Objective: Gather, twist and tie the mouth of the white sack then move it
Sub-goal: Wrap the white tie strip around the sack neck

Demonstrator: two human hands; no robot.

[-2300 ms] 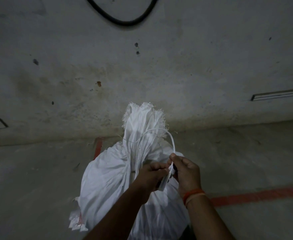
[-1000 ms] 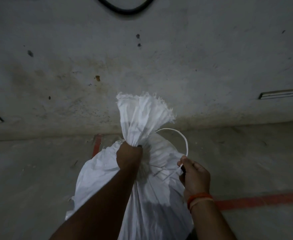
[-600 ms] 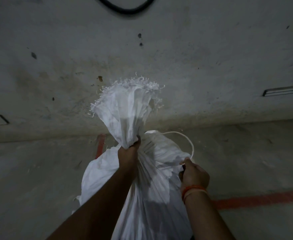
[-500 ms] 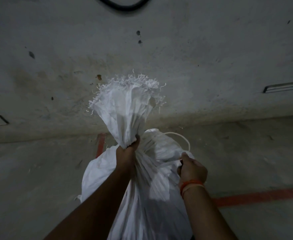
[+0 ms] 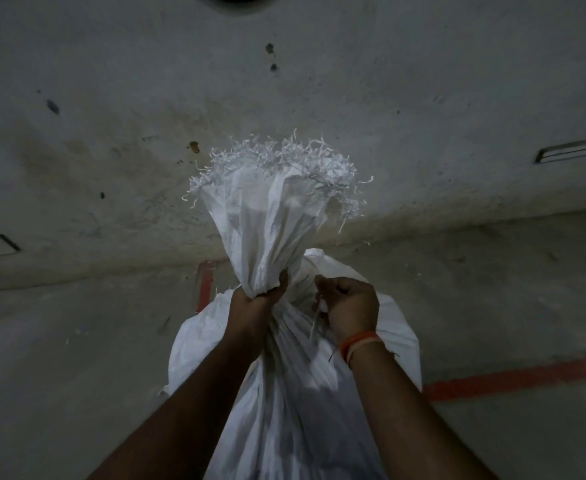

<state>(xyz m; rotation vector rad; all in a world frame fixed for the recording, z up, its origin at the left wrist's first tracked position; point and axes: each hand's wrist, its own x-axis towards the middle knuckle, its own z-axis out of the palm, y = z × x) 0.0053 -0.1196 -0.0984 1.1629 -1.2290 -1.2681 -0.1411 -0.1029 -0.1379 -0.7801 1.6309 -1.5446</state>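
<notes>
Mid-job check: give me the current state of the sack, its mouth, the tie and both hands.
white sack: full, standing on the floor.
sack mouth: gathered, frayed, fanned above the grip.
tie strip: thin, by the neck; knot not visible.
left hand: clenched on the neck.
right hand: closed on the tie strip.

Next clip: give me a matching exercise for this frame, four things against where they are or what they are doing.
Things:
1. left hand
2. right hand
3. frayed mouth of the white sack
4. orange wristband

States:
A. fans out above the gripped neck
B. sits on the right wrist
C. fist closed round the gathered neck of the sack
D. pinches a thin white tie beside the neck

Pairs: 1-C, 2-D, 3-A, 4-B
</notes>
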